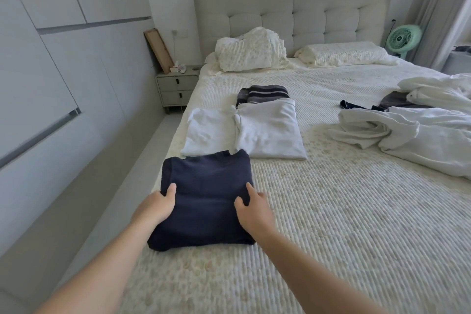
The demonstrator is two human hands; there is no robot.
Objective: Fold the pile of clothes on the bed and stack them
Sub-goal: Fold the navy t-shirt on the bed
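Nearest, both hands are gripping a folded navy garment (pixel 206 196) lying at the near left edge of the bed (pixel 344 211): the left hand (pixel 156 205) is curling round its left side, thumb on top, and the right hand (pixel 252 208) is pinching its right side, probably to keep the folds together for a lift. Just beyond, two folded white pieces (pixel 244 132) are lying side by side (the striped one (pixel 263 93) is sitting behind them), likely awaiting stacking. Far right, unfolded clothes (pixel 407 130) are waiting in a heap.
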